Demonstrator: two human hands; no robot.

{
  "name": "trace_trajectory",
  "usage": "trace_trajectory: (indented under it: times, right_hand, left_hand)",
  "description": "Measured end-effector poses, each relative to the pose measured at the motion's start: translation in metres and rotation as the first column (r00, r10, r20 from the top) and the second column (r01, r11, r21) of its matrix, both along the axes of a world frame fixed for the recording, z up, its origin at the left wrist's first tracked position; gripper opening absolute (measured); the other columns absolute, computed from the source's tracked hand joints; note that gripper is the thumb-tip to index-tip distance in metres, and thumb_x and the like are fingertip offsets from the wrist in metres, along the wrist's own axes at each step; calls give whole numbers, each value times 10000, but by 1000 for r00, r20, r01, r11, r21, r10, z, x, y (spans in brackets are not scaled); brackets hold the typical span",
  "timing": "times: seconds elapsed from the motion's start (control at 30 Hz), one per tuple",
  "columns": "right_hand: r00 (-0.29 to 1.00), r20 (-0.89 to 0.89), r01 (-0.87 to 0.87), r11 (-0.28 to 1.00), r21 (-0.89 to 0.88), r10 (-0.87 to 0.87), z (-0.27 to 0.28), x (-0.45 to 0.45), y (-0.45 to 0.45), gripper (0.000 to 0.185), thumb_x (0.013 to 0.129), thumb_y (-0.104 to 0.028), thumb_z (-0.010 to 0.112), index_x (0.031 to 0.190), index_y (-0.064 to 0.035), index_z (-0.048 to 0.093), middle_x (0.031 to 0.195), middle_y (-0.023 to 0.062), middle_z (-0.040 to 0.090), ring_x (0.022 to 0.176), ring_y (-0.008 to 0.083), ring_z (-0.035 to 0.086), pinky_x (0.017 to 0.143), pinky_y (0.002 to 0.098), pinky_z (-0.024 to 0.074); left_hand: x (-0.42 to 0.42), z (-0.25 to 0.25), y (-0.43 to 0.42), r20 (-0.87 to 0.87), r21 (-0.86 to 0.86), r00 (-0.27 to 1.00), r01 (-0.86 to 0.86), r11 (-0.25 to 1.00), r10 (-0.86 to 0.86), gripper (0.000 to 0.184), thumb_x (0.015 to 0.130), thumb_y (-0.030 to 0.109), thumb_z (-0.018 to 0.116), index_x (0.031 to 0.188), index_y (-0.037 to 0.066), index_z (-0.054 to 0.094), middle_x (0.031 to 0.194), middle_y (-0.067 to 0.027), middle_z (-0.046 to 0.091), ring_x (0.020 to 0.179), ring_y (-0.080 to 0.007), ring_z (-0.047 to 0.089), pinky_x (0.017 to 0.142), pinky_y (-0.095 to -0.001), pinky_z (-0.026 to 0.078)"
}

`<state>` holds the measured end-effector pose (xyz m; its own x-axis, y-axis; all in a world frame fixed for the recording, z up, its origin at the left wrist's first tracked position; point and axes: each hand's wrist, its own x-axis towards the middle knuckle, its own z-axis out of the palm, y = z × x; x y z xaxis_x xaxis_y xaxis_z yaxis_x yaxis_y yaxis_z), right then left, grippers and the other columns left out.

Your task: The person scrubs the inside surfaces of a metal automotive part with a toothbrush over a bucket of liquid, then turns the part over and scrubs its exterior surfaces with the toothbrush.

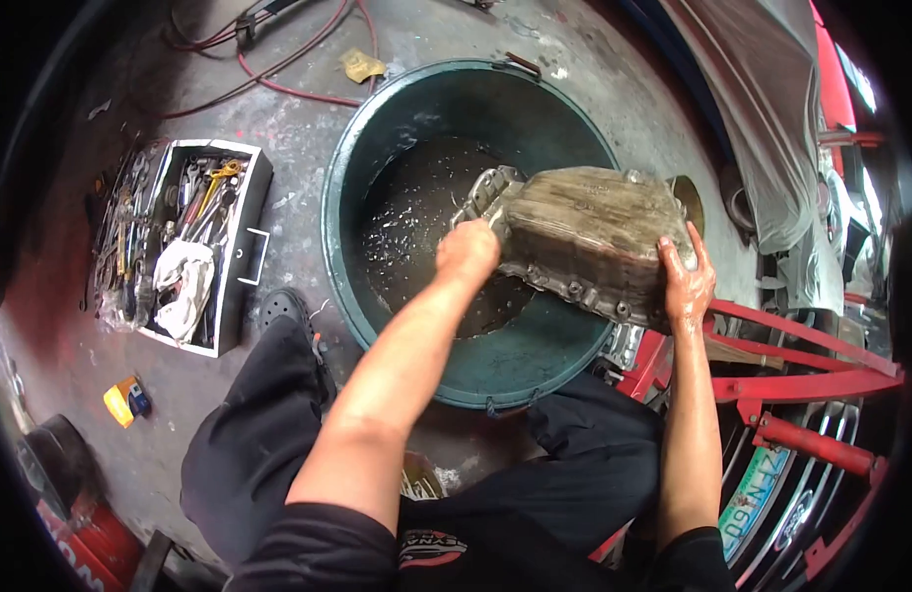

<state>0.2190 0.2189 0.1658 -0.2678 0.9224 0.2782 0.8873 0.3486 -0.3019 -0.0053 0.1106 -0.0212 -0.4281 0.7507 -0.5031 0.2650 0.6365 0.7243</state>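
Observation:
A grimy metal oil pan (594,212) with a flange and bolt holes along its edge is tilted over a large green tub (352,306). My left hand (468,249) is closed around the pan's narrower left end; its fingertips are hidden. At the other end, my right hand (688,271) grips the pan, with wet fingers spread on its side and the thumb out of sight. Dark, murky liquid (411,212) with light specks lies in the bottom of the tub, partly covered by the pan.
Left of the tub stands an open toolbox (241,252) full of wrenches and a white rag. A yellow and blue object (128,401) lies on the floor. Red hoses (288,94) curl behind. To the right are a red metal frame (811,385) and a car grille with a plate.

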Motion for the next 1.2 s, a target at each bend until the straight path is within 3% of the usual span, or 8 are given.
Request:
trace_trajectory:
  times: [0.2, 0.33, 0.47, 0.53, 0.7, 0.93, 1.0, 1.2]
  right_hand:
    - [1000, -20, -14, 995, 99, 16, -7, 4, 2, 435, 881, -266, 647, 1275, -85, 621, 1099, 188, 685, 1022, 226, 630, 922, 337, 449]
    - [995, -88, -55, 998, -17, 54, -3, 8, 2, 421, 890, -264, 576, 1279, -108, 612, 1313, 143, 595, 1241, 319, 536, 1073, 420, 350]
    - [994, -31, -106, 986, -127, 103, 3, 17, 10, 415, 902, -236, 542, 1302, -137, 592, 1378, 75, 557, 1303, 285, 483, 1130, 495, 243]
    - [962, 25, -266, 956, -122, 270, 7, 21, 14, 422, 905, -223, 520, 1318, -160, 578, 1417, 32, 525, 1349, 256, 434, 1153, 552, 134]
    - [927, -81, -373, 924, -85, 367, 7, 17, 16, 406, 851, -52, 500, 1239, -11, 610, 1395, 126, 535, 1309, 255, 488, 1081, 324, 368]
    - [922, 42, -372, 909, -190, 386, 15, 11, 18, 414, 826, -96, 533, 1216, 7, 624, 1386, 114, 544, 1317, 274, 479, 1110, 353, 333]
    - [933, 37, -346, 919, -187, 359, 14, 8, 18, 416, 825, -106, 540, 1217, 3, 627, 1386, 106, 545, 1317, 275, 478, 1112, 352, 330]
    - [920, 62, -372, 913, -164, 386, 15, 10, 16, 420, 821, -111, 575, 1222, 2, 627, 1383, 108, 549, 1311, 277, 485, 1102, 352, 341]
  left_hand:
    - [19, 9, -10, 32, 76, 999, -43, 996, 41, 362, 851, 98, 595, 1206, 35, 619, 1020, -224, 679, 992, -347, 660, 841, -451, 529]
    - [53, 75, -11, -17, 604, 995, 87, 792, -96, 434, 874, 57, 518, 1299, 133, 556, 944, -222, 663, 869, -382, 663, 789, -476, 520]
    - [74, 150, -12, -341, 477, 895, 429, 767, -288, 470, 901, 137, 432, 1368, 144, 482, 852, -218, 650, 746, -377, 678, 703, -474, 550]
    - [78, 119, -2, -492, 445, 847, 445, 777, -204, 371, 858, 132, 484, 1176, -38, 569, 788, -211, 675, 610, -317, 687, 520, -430, 544]
    - [49, 109, 1, -411, 305, 823, 529, 792, -392, 474, 1016, 238, 274, 920, -33, 651, 739, -200, 682, 646, -359, 677, 587, -471, 554]
    - [3, 65, 16, -312, 81, 814, 537, 839, -491, 300, 921, 186, 447, 1054, 57, 684, 800, -156, 710, 700, -296, 707, 618, -436, 565]
    - [53, 107, -8, -614, 242, 735, 523, 817, -288, 162, 858, 152, 556, 862, 73, 698, 731, -73, 710, 611, -214, 688, 548, -396, 547]
    - [13, 32, 7, -388, 124, 866, 389, 913, -316, 196, 909, 154, 493, 977, 62, 653, 827, -137, 724, 724, -251, 715, 608, -406, 567]
